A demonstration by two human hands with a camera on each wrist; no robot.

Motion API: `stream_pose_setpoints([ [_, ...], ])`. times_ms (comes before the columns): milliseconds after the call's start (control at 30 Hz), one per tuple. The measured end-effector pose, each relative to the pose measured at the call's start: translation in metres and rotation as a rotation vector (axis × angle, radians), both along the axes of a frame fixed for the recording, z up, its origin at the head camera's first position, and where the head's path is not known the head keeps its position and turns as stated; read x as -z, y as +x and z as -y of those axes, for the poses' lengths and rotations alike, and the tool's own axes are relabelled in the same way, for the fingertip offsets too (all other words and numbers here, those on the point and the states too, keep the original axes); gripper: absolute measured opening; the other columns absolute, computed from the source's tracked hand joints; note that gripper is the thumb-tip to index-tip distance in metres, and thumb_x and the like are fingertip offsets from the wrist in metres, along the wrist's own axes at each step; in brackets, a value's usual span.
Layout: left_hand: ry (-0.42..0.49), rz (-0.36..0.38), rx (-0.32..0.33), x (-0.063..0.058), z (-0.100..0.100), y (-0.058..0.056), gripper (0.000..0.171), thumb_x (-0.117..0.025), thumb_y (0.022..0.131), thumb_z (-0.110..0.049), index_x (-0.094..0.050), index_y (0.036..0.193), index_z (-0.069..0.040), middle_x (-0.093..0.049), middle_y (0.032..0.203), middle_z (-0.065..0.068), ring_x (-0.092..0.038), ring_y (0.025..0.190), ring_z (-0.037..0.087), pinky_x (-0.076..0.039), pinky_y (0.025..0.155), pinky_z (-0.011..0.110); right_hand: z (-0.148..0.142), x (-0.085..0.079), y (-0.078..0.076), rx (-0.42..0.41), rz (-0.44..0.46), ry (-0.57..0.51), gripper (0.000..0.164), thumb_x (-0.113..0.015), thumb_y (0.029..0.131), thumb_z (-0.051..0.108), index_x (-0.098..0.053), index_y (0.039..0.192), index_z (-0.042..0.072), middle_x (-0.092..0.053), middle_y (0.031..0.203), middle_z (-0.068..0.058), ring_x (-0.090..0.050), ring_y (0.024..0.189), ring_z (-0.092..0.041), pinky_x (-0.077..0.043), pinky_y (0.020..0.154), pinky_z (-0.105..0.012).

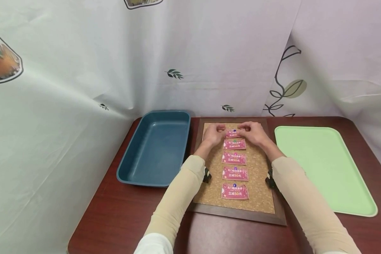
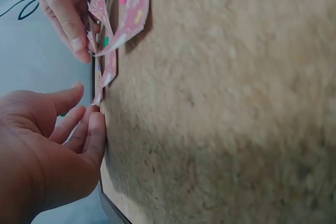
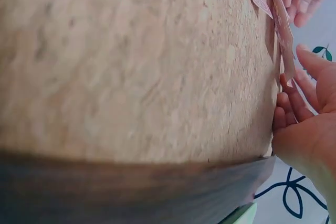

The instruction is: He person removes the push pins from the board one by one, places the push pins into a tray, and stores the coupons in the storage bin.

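Several pink paper coupons run in a column down a framed cork board (image 1: 212, 190), each with a coloured push pin near its upper edge. Both hands are at the topmost coupon (image 1: 232, 133), which has a blue pin (image 1: 234, 131). At its left end is my left hand (image 1: 214, 133); in the left wrist view the fingertips (image 2: 96, 121) lie by the coupon's corner, the thumb standing apart. My right hand (image 1: 254, 132) is at the other end, thumb over the coupon's edge in the head view. The right wrist view shows its thumb (image 3: 310, 60) spread from the fingers.
A deep blue tray (image 1: 155, 151) stands left of the board, and a flat light green tray (image 1: 324, 169) lies to its right. All rest on a dark red-brown table (image 1: 139, 211). White printed cloth (image 1: 209, 53) hangs behind.
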State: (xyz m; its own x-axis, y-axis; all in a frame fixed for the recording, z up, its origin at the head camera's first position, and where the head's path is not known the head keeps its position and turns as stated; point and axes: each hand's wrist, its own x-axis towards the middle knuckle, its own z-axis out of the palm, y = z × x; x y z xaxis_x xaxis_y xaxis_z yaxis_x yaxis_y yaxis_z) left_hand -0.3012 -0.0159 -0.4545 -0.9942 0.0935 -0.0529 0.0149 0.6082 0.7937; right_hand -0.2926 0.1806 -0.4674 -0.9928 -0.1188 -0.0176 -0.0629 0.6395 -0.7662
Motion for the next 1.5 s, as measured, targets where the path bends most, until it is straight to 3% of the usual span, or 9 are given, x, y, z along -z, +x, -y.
stream_pose_setpoints([
  [200,0.004,-0.012,0.011,0.004,0.0,-0.002,0.027,-0.074,0.091,-0.017,-0.071,0.117,-0.011,-0.07,0.109,0.003,-0.062,0.092,0.011,-0.049,0.081,0.025,0.004,0.005,-0.003,0.009,-0.005,0.004,0.039,-0.065,0.097,0.025,-0.064,0.127,0.001,-0.054,0.131,-0.024,-0.049,0.114,-0.036,-0.039,0.096,-0.052],
  [367,-0.018,0.005,-0.013,0.006,-0.002,-0.004,0.022,-0.073,0.092,-0.017,-0.072,0.113,-0.014,-0.069,0.102,-0.001,-0.06,0.087,0.008,-0.048,0.077,0.024,0.009,0.008,-0.005,0.035,0.006,-0.005,0.036,-0.064,0.097,0.023,-0.064,0.125,0.0,-0.051,0.132,-0.024,-0.047,0.121,-0.038,-0.037,0.101,-0.054],
  [633,-0.069,-0.004,-0.018,0.007,-0.002,-0.005,0.019,-0.073,0.091,-0.018,-0.072,0.11,-0.017,-0.068,0.098,-0.005,-0.06,0.085,0.007,-0.047,0.08,0.027,0.015,0.008,-0.006,0.071,-0.013,0.021,0.028,-0.063,0.097,0.019,-0.068,0.117,0.0,-0.053,0.13,-0.023,-0.047,0.124,-0.039,-0.034,0.105,-0.054],
  [1000,-0.111,-0.014,-0.027,0.01,-0.004,-0.008,0.017,-0.075,0.09,-0.02,-0.07,0.106,-0.018,-0.066,0.093,-0.008,-0.059,0.083,0.007,-0.046,0.078,0.026,0.024,0.007,-0.008,0.129,-0.004,0.054,0.022,-0.063,0.096,0.019,-0.071,0.108,0.002,-0.058,0.114,-0.018,-0.049,0.107,-0.033,-0.031,0.098,-0.052],
  [1200,-0.14,-0.026,-0.03,0.011,-0.006,-0.009,0.016,-0.076,0.089,-0.019,-0.07,0.105,-0.018,-0.067,0.094,-0.007,-0.059,0.082,0.006,-0.046,0.078,0.026,0.026,0.005,-0.012,0.147,-0.026,0.065,0.019,-0.066,0.094,0.019,-0.074,0.101,0.002,-0.066,0.097,-0.015,-0.054,0.093,-0.029,-0.039,0.086,-0.046],
  [1500,-0.137,-0.021,-0.029,0.01,-0.005,-0.01,0.016,-0.076,0.089,-0.021,-0.07,0.103,-0.019,-0.066,0.093,-0.008,-0.06,0.082,0.006,-0.046,0.077,0.025,0.028,0.005,-0.012,0.154,-0.027,0.041,0.019,-0.065,0.095,0.016,-0.074,0.099,0.0,-0.066,0.096,-0.017,-0.054,0.092,-0.029,-0.041,0.084,-0.044],
])
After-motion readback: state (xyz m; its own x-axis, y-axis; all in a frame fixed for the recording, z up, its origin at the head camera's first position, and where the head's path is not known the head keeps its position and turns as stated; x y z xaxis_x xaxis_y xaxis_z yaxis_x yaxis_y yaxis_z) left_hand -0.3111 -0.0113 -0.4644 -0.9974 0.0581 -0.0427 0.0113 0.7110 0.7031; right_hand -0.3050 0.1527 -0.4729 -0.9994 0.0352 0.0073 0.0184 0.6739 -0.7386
